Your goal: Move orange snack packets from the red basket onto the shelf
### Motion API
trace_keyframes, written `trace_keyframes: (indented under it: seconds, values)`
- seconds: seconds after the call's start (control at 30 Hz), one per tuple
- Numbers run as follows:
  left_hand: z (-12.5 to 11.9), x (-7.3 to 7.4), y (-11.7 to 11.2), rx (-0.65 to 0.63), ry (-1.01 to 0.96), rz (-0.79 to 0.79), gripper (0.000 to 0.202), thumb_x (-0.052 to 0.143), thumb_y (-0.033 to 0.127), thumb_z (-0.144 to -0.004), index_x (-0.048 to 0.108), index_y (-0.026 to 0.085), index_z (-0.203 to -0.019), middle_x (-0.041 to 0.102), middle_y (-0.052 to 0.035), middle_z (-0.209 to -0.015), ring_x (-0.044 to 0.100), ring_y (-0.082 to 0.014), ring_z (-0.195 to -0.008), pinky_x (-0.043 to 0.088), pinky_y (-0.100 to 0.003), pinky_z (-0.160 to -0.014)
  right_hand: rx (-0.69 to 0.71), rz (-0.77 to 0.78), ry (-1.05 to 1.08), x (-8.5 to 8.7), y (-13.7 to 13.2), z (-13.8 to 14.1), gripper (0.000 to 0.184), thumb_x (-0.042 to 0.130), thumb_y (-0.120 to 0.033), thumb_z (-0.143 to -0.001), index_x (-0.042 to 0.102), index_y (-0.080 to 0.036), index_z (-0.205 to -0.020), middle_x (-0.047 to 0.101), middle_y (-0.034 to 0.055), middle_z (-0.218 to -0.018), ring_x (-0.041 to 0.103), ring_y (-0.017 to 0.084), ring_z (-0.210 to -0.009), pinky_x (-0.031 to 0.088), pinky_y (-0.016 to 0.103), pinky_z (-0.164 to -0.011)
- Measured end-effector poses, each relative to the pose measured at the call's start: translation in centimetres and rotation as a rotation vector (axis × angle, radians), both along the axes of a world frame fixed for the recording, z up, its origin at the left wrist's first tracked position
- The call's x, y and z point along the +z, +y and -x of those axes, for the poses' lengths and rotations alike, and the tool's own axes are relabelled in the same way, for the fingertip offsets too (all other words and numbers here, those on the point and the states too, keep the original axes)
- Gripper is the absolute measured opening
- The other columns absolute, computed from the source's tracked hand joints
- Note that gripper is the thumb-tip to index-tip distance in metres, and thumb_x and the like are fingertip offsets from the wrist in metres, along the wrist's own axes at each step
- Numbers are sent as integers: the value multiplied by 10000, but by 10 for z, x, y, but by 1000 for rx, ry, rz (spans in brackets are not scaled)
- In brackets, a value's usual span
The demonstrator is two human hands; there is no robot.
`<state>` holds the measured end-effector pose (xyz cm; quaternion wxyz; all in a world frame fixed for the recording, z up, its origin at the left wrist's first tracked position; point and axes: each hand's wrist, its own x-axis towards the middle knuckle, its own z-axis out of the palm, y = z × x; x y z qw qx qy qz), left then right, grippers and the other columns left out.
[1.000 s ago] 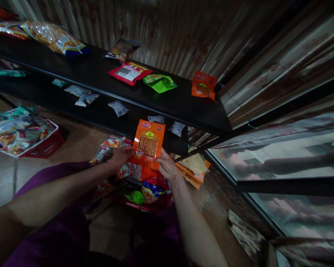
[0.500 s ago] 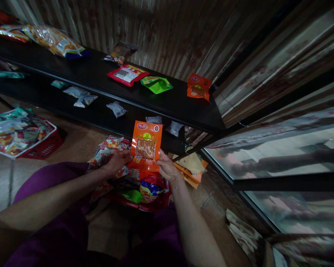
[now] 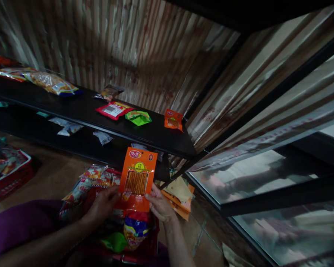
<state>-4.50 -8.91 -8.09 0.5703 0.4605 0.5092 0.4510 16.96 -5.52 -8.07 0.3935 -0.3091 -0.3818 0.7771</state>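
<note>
An orange snack packet point(image 3: 137, 180) with a clear window showing brown sticks is held upright in front of me, above a red basket point(image 3: 157, 237). My left hand point(image 3: 101, 204) grips its lower left edge, and my right hand point(image 3: 161, 203) pinches the lower right edge. Below it in the basket lie a blue, red and yellow snack bag point(image 3: 136, 230), a green packet point(image 3: 115, 241) and several white and red wrapped snacks point(image 3: 93, 173). The basket's near part is dark and partly covered by my left arm.
A black shelf point(image 3: 156, 139) ahead bears a red packet point(image 3: 114, 110), a green packet point(image 3: 138, 117) and another orange packet point(image 3: 173, 120). Small wrapped snacks point(image 3: 102, 137) lie on the lower tier. A second basket point(image 3: 13, 181) stands left; orange packaging point(image 3: 180, 202) lies on the floor right.
My view has tilted up, so the shelf, baskets and hands sit lower in it. Both hands still hold the orange packet, and its window now shows with less glare.
</note>
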Motion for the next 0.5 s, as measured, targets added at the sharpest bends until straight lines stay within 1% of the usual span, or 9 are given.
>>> trace_keyframes:
  seconds: [0.13, 0.27, 0.33, 0.37, 0.4, 0.47, 0.5]
  values:
    - [-4, 20, 8, -5, 105, -74, 313, 529, 429, -760, 688, 175, -851, 726, -66, -879, 658, -251, -868, 514, -325, -768, -54, -51, 10, 15, 3, -4, 492, 791, -286, -704, 604, -261, -1159, 737, 27, -993, 696, 207, -950, 534, 375, -884]
    - [-10, 50, 27, -24, 134, -142, 304, 511, 418, -792, 685, 178, -855, 707, -51, -823, 647, -225, -811, 511, -292, -713, -146, -104, -14, 41, 14, -11, 450, 789, -310, -709, 634, -273, -1130, 731, 34, -1021, 691, 219, -955, 550, 377, -857]
    - [-16, 68, 42, -44, 113, -193, 261, 537, 391, -783, 685, 186, -844, 705, -42, -822, 643, -207, -798, 506, -265, -694, -208, -134, -54, 58, 23, -16, 414, 786, -309, -711, 654, -280, -1101, 731, 36, -1010, 695, 221, -928, 563, 375, -828]
    - [-21, 77, 52, -68, 74, -212, 242, 542, 371, -785, 683, 188, -858, 706, -40, -844, 645, -199, -811, 508, -254, -696, -262, -157, -74, 67, 29, -19, 386, 784, -310, -711, 665, -278, -1077, 733, 36, -997, 698, 218, -904, 569, 367, -810]
    - [-27, 85, 62, -93, 11, -219, 247, 536, 351, -794, 676, 189, -917, 705, -39, -882, 645, -188, -814, 511, -245, -687, -318, -180, -97, 77, 36, -21, 364, 779, -309, -714, 672, -273, -1060, 733, 36, -992, 699, 214, -888, 572, 361, -800]
    - [-41, 100, 86, -119, -85, -174, 272, 523, 320, -799, 640, 178, -1000, 689, -32, -846, 629, -159, -686, 488, -223, -541, -419, -224, -134, 94, 53, -27, 350, 779, -310, -705, 679, -257, -1036, 737, 38, -969, 700, 215, -863, 578, 354, -776]
    - [-49, 107, 99, -107, -74, -163, 269, 535, 297, -794, 627, 169, -1013, 676, -28, -832, 599, -140, -611, 445, -205, -457, -455, -237, -148, 102, 63, -30, 361, 783, -306, -693, 678, -249, -1034, 738, 38, -956, 699, 218, -861, 580, 355, -770]
